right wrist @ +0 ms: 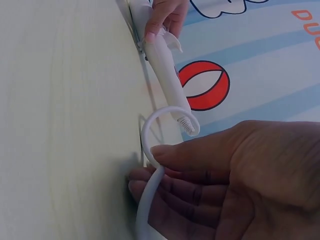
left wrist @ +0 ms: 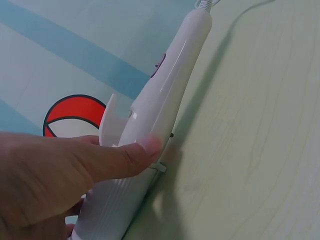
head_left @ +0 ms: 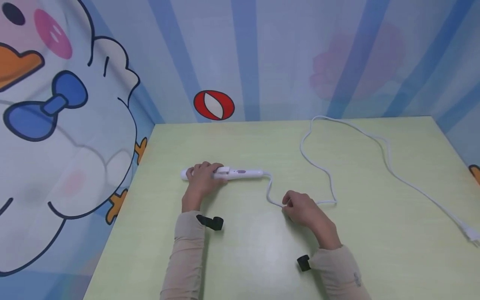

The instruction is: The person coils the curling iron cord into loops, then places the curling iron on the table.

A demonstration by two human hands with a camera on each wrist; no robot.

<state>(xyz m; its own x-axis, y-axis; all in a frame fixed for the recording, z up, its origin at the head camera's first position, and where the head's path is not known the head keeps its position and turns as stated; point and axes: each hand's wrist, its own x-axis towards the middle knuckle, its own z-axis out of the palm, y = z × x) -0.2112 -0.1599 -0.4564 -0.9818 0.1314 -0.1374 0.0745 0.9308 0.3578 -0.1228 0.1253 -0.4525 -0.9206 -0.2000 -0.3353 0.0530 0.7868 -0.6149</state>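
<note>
A white curling iron (head_left: 245,173) lies sideways on the table, its cord end toward the right. My left hand (head_left: 202,178) grips it around the left part, with the thumb along its side in the left wrist view. A raised lever (left wrist: 112,122) and a small purple-grey switch (left wrist: 158,65) show on its body. The white power cord (head_left: 271,187) leaves the iron and bends toward my right hand (head_left: 304,210). Between thumb and fingers, that hand pinches the cord (right wrist: 146,200), seen closely in the right wrist view. Part of the iron is hidden under the left hand.
The rest of the cord loops up to the table's back edge and runs right to a plug (head_left: 470,233) at the table's right side. Behind the pale green table (head_left: 247,258) stands a cartoon-printed wall (head_left: 281,54). Black straps are on both wrists.
</note>
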